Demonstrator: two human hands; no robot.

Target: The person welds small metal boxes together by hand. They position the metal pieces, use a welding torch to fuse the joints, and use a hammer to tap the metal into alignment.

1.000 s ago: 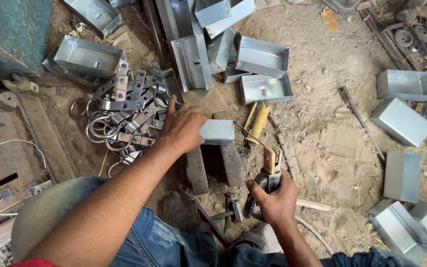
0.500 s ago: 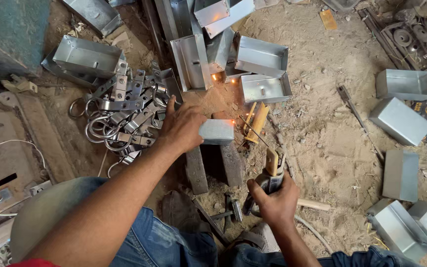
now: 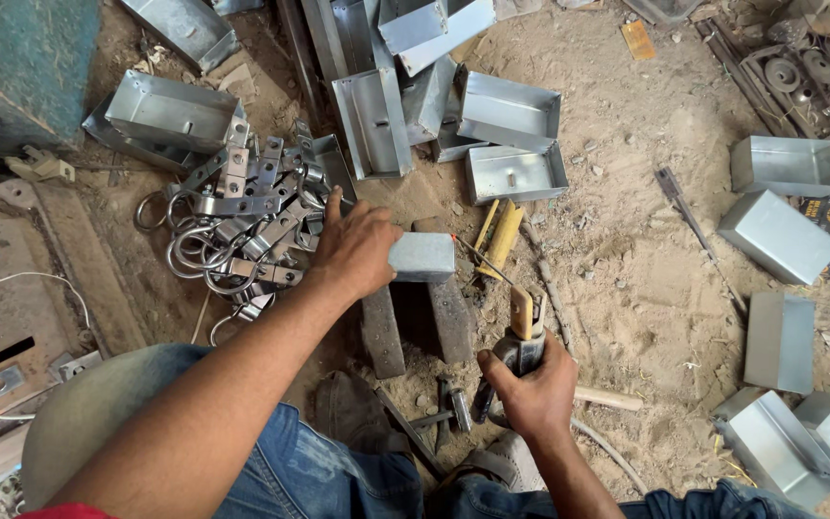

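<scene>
Metal box (image 3: pixel 422 257) on two bars (image 3: pixel 381 332), pile of clamps (image 3: pixel 242 226) left of it, trays (image 3: pixel 511 144) behind, electrode holder (image 3: pixel 523 332) to its right.

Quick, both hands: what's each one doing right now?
Left hand: closed on the small grey metal box, pressing it down.
Right hand: closed around the welding electrode holder.
</scene>
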